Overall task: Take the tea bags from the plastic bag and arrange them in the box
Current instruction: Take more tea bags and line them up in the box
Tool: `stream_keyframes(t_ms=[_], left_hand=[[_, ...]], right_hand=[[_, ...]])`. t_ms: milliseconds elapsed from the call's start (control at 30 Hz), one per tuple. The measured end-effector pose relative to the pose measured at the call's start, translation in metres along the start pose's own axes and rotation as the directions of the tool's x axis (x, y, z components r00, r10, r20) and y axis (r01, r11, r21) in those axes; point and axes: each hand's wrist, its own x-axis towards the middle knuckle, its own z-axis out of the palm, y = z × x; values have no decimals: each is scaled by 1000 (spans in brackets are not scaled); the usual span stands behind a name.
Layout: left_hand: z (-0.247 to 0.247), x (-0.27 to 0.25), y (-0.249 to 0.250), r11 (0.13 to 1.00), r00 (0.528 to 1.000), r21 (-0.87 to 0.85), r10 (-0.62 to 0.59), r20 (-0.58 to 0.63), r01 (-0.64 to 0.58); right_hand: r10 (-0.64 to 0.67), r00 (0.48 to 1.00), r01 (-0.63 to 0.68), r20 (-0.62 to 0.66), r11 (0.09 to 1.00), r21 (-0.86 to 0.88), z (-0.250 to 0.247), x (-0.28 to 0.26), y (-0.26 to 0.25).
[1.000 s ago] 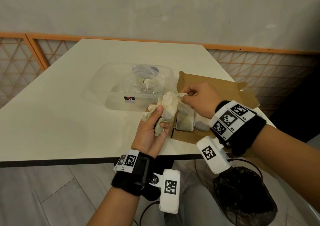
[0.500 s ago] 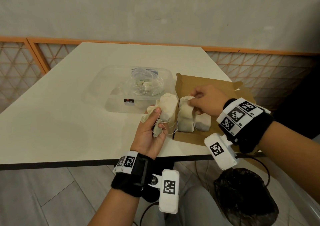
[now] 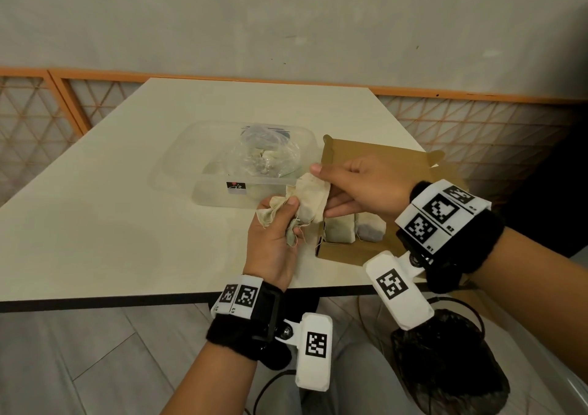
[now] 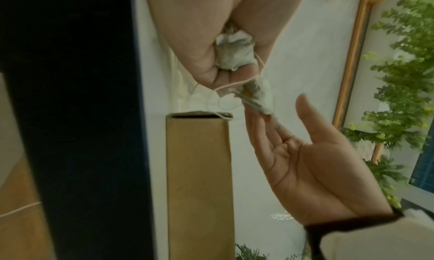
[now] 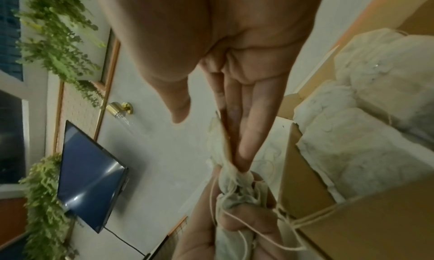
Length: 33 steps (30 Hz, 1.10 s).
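The left hand clutches a crumpled bunch of off-white tea bags with loose strings. The right hand, grip half open, touches the topmost bag.

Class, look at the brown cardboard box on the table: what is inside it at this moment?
Inside the cardboard box, tea bags stand packed side by side at its near end. The right hand covers the middle of the box, so how many bags lie farther back cannot be seen.
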Motion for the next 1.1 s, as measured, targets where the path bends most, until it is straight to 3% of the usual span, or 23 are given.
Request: stream_keyframes(t_ms=[300, 433, 567, 700, 767, 867, 1000, 1100], left_hand=[[3, -2, -4, 983, 994, 165, 94, -54, -84], [2, -2, -1, 993, 995, 100, 74, -65, -67], [0, 0, 1, 999, 998, 38, 30, -51, -28], [0, 1, 1, 1000, 1000, 14, 12, -18, -12], [0, 1, 1, 1000, 1000, -19, 8, -1, -8], [2, 0, 1, 1000, 1000, 0, 17, 13, -17], [19, -4, 7, 987, 999, 159, 25, 46, -32], [42, -3, 16, 928, 994, 364, 41, 103, -76]], right_hand=[[-96, 993, 84, -63, 981, -174, 8, 8, 7], [-94, 991, 70, -95, 970, -231, -12, 7, 6], [-113, 981, 26, -157, 880, -475, -61, 0, 5], [-80, 987, -29, -137, 757, -652, -100, -7, 16], [-69, 986, -49, -154, 756, -653, -109, -12, 20], [-77, 983, -29, -167, 833, -552, -111, -16, 21], [-133, 990, 97, -43, 876, -473, -96, -15, 17], [-171, 985, 151, -6, 886, -438, -89, -11, 12]])
